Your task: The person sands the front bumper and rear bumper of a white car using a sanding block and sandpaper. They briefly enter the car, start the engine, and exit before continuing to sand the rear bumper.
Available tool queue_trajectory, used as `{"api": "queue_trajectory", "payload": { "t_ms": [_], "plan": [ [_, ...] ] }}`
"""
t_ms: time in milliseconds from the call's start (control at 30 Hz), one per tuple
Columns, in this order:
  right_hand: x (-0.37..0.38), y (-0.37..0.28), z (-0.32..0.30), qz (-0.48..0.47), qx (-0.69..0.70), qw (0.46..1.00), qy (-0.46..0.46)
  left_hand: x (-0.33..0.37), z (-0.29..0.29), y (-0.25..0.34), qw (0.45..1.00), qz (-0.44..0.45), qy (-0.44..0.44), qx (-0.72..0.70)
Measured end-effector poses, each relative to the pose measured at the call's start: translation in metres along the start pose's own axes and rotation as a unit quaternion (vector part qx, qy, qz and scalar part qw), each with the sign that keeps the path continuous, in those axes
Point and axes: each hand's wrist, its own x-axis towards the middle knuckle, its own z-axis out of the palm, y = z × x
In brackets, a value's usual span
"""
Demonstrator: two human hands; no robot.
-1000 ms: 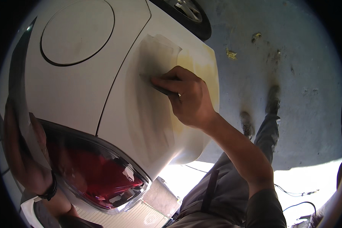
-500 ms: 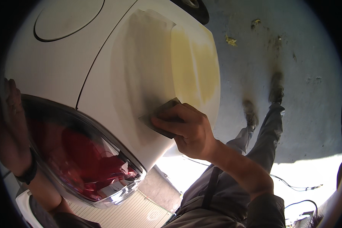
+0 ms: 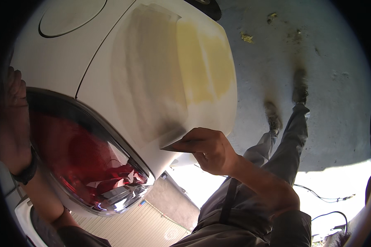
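Note:
My right hand [image 3: 213,151] is closed around a dark, thin, flat pad [image 3: 178,147], seen nearly edge-on. It is at the lower end of a grey-smudged patch [image 3: 154,78] on a white car panel [image 3: 105,78]; whether it touches the surface I cannot tell. A yellow patch [image 3: 206,61] borders the grey one on the right. At the far left, my left hand [image 3: 14,119] lies open beside the red tail light [image 3: 76,150], fingers stretched upward and partly in shadow. A dark band [image 3: 27,168] circles that wrist.
A round-edged fuel flap [image 3: 70,16] and a panel seam are at the upper left. A tyre [image 3: 208,7] shows at the top. My legs [image 3: 284,144] stand on the grey floor [image 3: 338,103], with yellow scraps [image 3: 247,38] farther off. A dark cable [image 3: 323,199] lies at the lower right.
My right hand has moved down off the grey patch with the pad, which has turned from face-on to nearly edge-on. The car has shifted slightly up in view; my left hand stays beside the tail light.

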Motion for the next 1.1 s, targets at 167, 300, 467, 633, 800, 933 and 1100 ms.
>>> {"api": "queue_trajectory", "payload": {
  "t_ms": [167,300,467,633,800,933,1100],
  "plan": [
    [0.064,-0.034,-0.063,-0.096,-0.043,0.953,0.283,-0.023,0.01,-0.004,0.989,0.009,-0.145,0.04],
    [0.117,-0.112,-0.017,-0.371,-0.025,0.88,0.296,-0.052,0.038,-0.013,0.831,0.113,0.004,0.545],
    [0.147,-0.151,0.02,-0.438,-0.003,0.827,0.353,-0.056,0.054,-0.005,0.685,0.179,0.04,0.706],
    [0.132,-0.072,-0.044,-0.324,-0.205,0.902,0.2,-0.039,0.033,0.001,0.949,0.145,-0.06,0.274],
    [0.144,0.033,-0.104,0.013,-0.17,0.949,0.267,-0.031,0.015,0.003,0.994,0.069,-0.031,-0.081],
    [0.16,0.086,-0.089,0.072,-0.122,0.97,0.2,-0.028,0.018,0.001,0.993,0.053,-0.026,-0.097],
    [0.19,0.108,-0.058,0.012,-0.107,0.962,0.249,-0.024,0.025,0.004,0.991,-0.002,0.003,-0.134]
  ]
}}
